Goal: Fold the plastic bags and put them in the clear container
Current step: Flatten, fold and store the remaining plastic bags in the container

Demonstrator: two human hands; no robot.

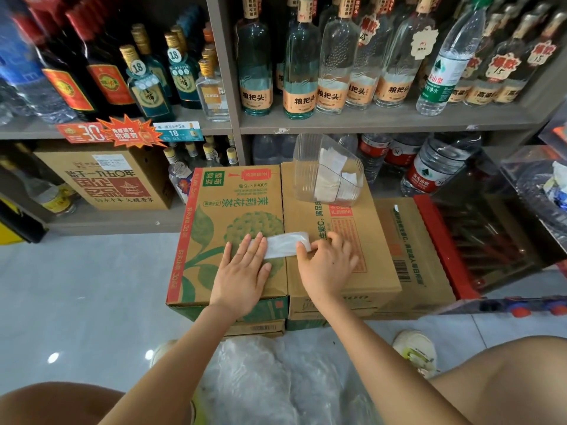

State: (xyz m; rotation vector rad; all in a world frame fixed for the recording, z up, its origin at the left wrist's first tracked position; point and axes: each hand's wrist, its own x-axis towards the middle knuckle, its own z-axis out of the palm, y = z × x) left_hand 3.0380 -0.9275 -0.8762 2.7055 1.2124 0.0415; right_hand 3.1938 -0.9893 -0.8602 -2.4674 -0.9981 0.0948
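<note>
Atop cardboard boxes (pixel 214 210) before bottle shelves (pixel 368 123): flattened plastic bag (pixel 283 245), clear container (pixel 303 167).

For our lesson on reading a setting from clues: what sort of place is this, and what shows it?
Most likely a small drinks shop: rows of labelled liquor bottles fill the shelves, orange price tags hang on a shelf edge, and cardboard cartons sit stacked on the floor.

Your shot's bright and even around the green-printed carton (pixel 233 234), soft shadows only. Below-left of it the floor tiles (pixel 76 286) catch two glare spots. Up-left of it the bottles (pixel 27 56) smear with blur, and the shelf (pixel 368 124) above it bows from the wide lens.
</note>
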